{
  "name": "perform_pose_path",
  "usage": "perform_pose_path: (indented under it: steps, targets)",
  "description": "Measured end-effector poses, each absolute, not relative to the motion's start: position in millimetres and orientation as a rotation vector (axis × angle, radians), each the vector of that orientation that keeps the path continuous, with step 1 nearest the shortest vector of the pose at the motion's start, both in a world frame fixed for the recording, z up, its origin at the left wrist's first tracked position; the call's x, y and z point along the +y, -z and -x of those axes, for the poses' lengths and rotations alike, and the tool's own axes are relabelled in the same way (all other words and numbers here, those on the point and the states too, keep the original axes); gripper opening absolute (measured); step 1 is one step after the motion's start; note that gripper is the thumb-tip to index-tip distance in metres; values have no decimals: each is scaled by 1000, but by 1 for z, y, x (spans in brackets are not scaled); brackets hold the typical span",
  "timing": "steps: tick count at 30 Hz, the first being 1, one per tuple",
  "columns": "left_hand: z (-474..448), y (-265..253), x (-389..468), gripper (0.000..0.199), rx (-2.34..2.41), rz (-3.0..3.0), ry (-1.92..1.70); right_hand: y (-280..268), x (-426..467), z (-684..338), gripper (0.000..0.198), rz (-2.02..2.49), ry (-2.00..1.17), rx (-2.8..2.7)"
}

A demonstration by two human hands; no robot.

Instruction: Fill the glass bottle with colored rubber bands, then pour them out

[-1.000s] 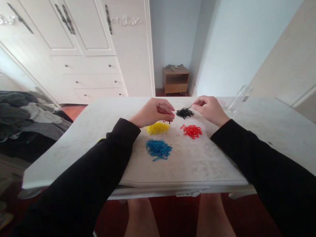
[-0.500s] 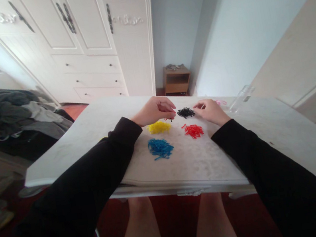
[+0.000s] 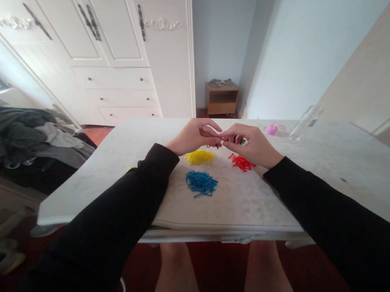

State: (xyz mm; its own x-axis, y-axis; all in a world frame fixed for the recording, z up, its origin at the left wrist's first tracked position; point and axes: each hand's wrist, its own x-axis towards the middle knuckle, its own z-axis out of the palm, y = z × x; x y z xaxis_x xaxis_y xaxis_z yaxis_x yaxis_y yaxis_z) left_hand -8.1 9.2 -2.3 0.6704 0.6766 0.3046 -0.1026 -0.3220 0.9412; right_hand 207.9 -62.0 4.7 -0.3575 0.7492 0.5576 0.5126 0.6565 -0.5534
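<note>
My left hand (image 3: pixel 198 134) is closed in a pinch on a few linked red and black rubber bands (image 3: pixel 218 145), whose ends hang below its fingertips. Meeting it from the right, my right hand (image 3: pixel 248 141) has thumb and forefinger pinched at the same bands; what it grips itself is too small to make out. Beneath the right hand, a pile of black rubber bands (image 3: pixel 241 140) shows only in part. Close by on the table lie piles of yellow rubber bands (image 3: pixel 200 157), red rubber bands (image 3: pixel 242 162) and blue rubber bands (image 3: pixel 202 183).
The white table (image 3: pixel 228 210) has its front edge over my knees. To the right of my hands are a pink item (image 3: pixel 273 129) and a clear container (image 3: pixel 305 123). Clothes (image 3: pixel 17 138) are heaped at left, before a white wardrobe (image 3: pixel 111 45). A small wooden cabinet (image 3: pixel 222 99) stands behind.
My right hand has moved left from beside the black pile to my left hand's fingertips, now partly covering that pile. The camera view has shifted slightly.
</note>
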Motion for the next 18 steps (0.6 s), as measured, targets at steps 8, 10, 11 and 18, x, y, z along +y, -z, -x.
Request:
perform_pose_path:
  steps: [8,10,11,18]
  targets:
    - [7,1,5,40,425,-1714,-789,-5,-61,-210,13,1014,-357,-2038]
    - [6,1,3,39,428,-1719,-795,-5,-61,-210,12,1014,-365,-2030]
    - [6,0,3,39,434,-1723,-798,-5,-61,-209,12,1017,-367,-2025]
    - [7,1,6,35,467,-1729,-880,-7,-61,-216,6,1091,-427,-1996]
